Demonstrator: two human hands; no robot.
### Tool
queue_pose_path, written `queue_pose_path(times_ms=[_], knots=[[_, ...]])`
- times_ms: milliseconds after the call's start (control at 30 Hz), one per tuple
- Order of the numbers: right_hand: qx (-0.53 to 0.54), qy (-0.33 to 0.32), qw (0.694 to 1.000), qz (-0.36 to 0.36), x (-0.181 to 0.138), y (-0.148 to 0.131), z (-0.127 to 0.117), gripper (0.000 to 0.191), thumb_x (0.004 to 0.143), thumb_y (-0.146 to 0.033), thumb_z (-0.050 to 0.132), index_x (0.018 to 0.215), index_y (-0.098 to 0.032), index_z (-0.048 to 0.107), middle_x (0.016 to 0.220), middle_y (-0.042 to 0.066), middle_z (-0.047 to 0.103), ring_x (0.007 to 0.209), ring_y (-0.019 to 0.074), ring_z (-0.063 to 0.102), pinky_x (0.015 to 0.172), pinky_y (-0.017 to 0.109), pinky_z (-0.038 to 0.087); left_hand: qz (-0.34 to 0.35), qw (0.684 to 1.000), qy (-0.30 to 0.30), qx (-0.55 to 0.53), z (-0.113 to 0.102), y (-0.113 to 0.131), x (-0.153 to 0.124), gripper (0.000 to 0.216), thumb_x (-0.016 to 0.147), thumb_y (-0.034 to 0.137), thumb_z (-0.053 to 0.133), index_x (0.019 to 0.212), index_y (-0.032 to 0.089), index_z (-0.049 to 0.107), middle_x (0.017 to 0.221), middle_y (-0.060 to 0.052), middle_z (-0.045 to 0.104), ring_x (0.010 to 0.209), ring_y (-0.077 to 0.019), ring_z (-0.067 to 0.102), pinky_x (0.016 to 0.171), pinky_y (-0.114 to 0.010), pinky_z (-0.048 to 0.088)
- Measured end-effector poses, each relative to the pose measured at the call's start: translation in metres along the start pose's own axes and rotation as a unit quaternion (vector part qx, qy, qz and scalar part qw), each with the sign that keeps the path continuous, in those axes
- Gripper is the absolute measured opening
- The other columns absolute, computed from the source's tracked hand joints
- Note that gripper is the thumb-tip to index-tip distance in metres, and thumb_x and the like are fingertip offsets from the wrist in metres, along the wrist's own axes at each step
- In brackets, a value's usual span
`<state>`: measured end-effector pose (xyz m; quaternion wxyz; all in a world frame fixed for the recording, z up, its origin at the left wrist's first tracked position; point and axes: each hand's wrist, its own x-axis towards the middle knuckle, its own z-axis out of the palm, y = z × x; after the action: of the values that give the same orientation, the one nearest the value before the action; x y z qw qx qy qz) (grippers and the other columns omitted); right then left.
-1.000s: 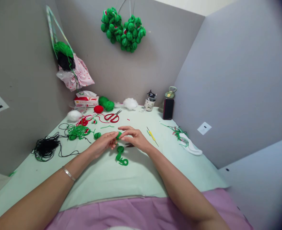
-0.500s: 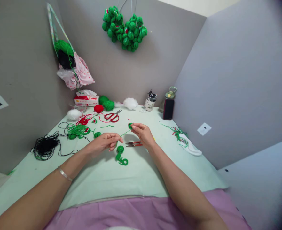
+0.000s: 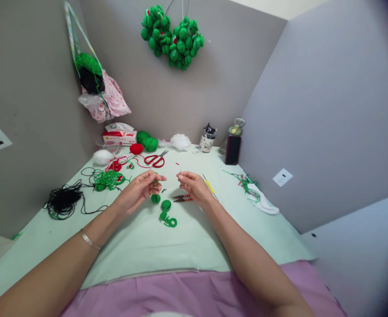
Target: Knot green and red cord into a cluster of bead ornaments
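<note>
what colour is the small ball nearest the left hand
The small ball is green with a dark line, best seen in the head view.

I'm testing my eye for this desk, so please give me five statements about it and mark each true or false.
1. The phone stands upright in front of a bottle. True.
2. The bracelet is on the right arm. False: the bracelet is on the left arm.
3. The right hand pinches a thin needle-like thing. True.
4. The tangle of black yarn lies beside the phone. False: the tangle of black yarn lies near the left edge of the table.
5. Two green bunches hang against the back wall. True.
</note>
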<state>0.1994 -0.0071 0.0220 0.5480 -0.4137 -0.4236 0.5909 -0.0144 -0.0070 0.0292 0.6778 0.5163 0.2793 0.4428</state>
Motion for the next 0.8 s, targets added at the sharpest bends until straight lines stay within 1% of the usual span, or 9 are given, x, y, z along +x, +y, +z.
queue_pose_path(times_ms=[33,100,167,267,333,433,533,633,800], knots=[[0.011,-0.008,1.000,-0.001,-0.001,-0.001,0.001,0.031,0.058,-0.033,0.087,0.080,-0.016,0.072,0.073,-0.002,0.065,0.062,0.0068,0.054,0.061,0.021,0.045,-0.004,1.000,0.009,0.013,0.002,-0.001,0.000,0.027,0.087,0.044,0.065,0.085,0.018,0.064,0.083,-0.003,0.062,0.071,-0.0121,0.056,0.067,-0.025,0.047],[0.024,-0.025,0.999,-0.006,-0.005,-0.004,0.005,0.032,0.059,-0.034,0.086,0.081,-0.017,0.070,0.070,-0.002,0.064,0.060,0.0075,0.056,0.061,0.022,0.048,-0.002,0.998,0.033,0.061,0.006,-0.006,-0.001,0.029,0.085,0.046,0.067,0.089,0.017,0.066,0.078,-0.001,0.060,0.065,-0.0108,0.054,0.062,-0.024,0.045],[0.025,-0.034,0.999,-0.017,-0.009,-0.006,0.009,0.033,0.060,-0.034,0.085,0.081,-0.017,0.066,0.075,0.000,0.068,0.064,0.0106,0.062,0.064,0.025,0.052,0.002,0.993,0.044,0.111,0.009,-0.012,-0.001,0.031,0.082,0.047,0.069,0.092,0.017,0.069,0.076,0.000,0.060,0.062,-0.0114,0.054,0.060,-0.025,0.044],[0.013,-0.037,0.998,-0.045,-0.014,-0.006,0.016,0.033,0.063,-0.036,0.083,0.082,-0.018,0.062,0.081,0.002,0.071,0.070,0.0133,0.065,0.066,0.027,0.053,0.010,0.986,0.031,0.165,0.013,-0.021,-0.001,0.035,0.082,0.048,0.066,0.098,0.016,0.070,0.075,-0.001,0.062,0.062,-0.0138,0.057,0.061,-0.027,0.046],[-0.017,-0.028,0.997,-0.075,-0.016,-0.004,0.019,0.029,0.066,-0.036,0.081,0.081,-0.019,0.063,0.074,0.000,0.068,0.065,0.0116,0.061,0.065,0.026,0.051,0.027,0.980,0.028,0.197,0.015,-0.026,-0.003,0.038,0.085,0.047,0.061,0.105,0.017,0.070,0.075,-0.001,0.062,0.062,-0.0142,0.057,0.062,-0.028,0.046],[-0.098,-0.013,0.988,-0.116,-0.017,-0.002,0.021,0.024,0.070,-0.037,0.077,0.078,-0.019,0.065,0.065,-0.004,0.059,0.055,0.0092,0.052,0.057,0.024,0.045,0.056,0.966,0.033,0.248,0.019,-0.030,-0.006,0.042,0.090,0.046,0.053,0.119,0.019,0.067,0.073,0.001,0.060,0.060,-0.0137,0.055,0.063,-0.027,0.046],[-0.186,-0.013,0.974,-0.126,-0.018,0.001,0.022,0.023,0.076,-0.040,0.071,0.076,-0.018,0.065,0.061,-0.004,0.054,0.052,0.0089,0.046,0.050,0.023,0.038,0.073,0.953,0.038,0.293,0.020,-0.032,-0.009,0.046,0.094,0.044,0.047,0.130,0.020,0.062,0.072,0.001,0.057,0.060,-0.0134,0.053,0.063,-0.026,0.045],[-0.247,-0.030,0.961,-0.123,-0.019,0.003,0.021,0.022,0.083,-0.039,0.063,0.080,-0.018,0.067,0.059,-0.004,0.052,0.051,0.0091,0.043,0.049,0.023,0.034,0.092,0.940,0.036,0.328,0.017,-0.033,-0.009,0.048,0.097,0.044,0.043,0.136,0.020,0.058,0.072,0.001,0.055,0.061,-0.0133,0.051,0.064,-0.025,0.044],[-0.271,-0.073,0.951,-0.128,-0.024,0.004,0.022,0.023,0.089,-0.036,0.054,0.095,-0.018,0.068,0.062,-0.004,0.055,0.052,0.0091,0.044,0.052,0.021,0.037,0.114,0.922,0.028,0.369,0.013,-0.035,-0.008,0.051,0.098,0.041,0.039,0.143,0.019,0.052,0.072,0.001,0.054,0.062,-0.0141,0.050,0.065,-0.026,0.044]])
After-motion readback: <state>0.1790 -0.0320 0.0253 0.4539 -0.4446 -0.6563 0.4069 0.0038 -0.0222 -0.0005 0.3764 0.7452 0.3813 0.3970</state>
